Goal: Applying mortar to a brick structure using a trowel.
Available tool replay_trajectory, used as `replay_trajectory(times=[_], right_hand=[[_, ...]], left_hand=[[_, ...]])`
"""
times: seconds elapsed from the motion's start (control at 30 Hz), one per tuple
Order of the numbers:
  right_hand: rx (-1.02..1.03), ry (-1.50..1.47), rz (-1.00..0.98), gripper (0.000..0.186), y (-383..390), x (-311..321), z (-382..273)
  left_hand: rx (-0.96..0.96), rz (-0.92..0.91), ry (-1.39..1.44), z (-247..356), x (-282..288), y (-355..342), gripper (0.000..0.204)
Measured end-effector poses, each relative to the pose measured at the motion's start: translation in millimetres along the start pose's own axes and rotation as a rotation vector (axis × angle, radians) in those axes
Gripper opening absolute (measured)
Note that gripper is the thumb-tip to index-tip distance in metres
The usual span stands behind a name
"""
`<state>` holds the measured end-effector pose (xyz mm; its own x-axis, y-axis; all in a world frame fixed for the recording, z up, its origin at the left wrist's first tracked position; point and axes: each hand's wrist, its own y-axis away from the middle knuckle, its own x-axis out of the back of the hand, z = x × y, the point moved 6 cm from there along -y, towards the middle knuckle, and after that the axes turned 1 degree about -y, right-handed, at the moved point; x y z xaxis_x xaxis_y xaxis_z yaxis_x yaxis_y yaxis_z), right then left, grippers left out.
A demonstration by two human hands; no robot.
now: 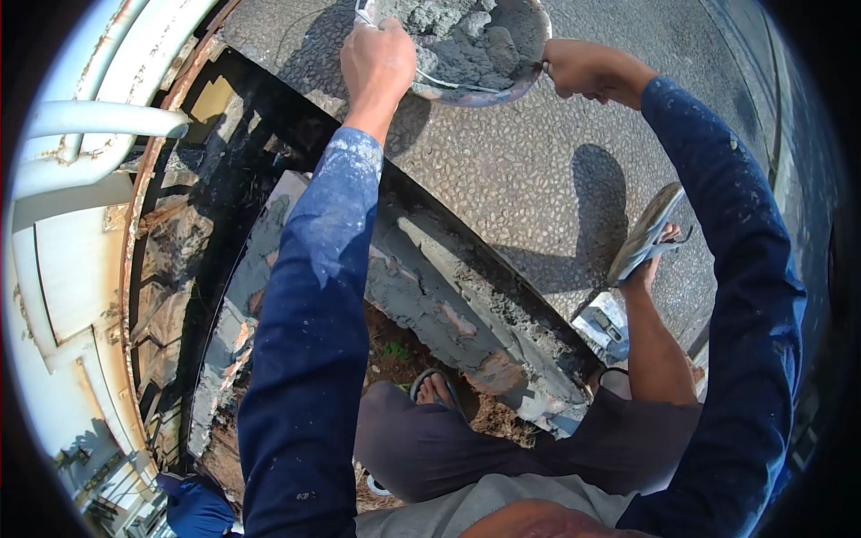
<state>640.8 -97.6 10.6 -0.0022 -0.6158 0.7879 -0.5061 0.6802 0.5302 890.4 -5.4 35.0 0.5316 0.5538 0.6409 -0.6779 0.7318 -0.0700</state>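
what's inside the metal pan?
Clumpy grey mortar fills the metal pan, with a thin trowel blade resting on it. Left hand and right hand grip the rim. Pan bottom is covered.

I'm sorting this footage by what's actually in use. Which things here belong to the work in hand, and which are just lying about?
In use:
left hand gripping the rim of the mortar pan
right hand on the pan's other rim
grey mortar in the pan
plastered brick edging

Lying about:
white metal railing
blue cloth
pebbled pavement
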Motion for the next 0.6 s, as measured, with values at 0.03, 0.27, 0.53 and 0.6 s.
replay_trajectory(times=[0.03,0.27,0.53,0.6], right_hand=[[0.010,-0.003,-0.003,0.045,3,1,-5],[0.160,-0.656,-0.032,0.015,26,-56,-35],[0.338,-0.752,0.207,0.018,69,-90,-16],[-0.008,-0.713,0.082,0.022,87,-108,-5]], left_hand=[[0.038,0.045,0.032,16,9,15,0.052],[-0.115,-0.120,0.087,-47,27,6,0.071],[-0.017,0.226,0.318,-176,133,119,0.060],[0.162,0.276,0.256,-250,153,165,0.062]])
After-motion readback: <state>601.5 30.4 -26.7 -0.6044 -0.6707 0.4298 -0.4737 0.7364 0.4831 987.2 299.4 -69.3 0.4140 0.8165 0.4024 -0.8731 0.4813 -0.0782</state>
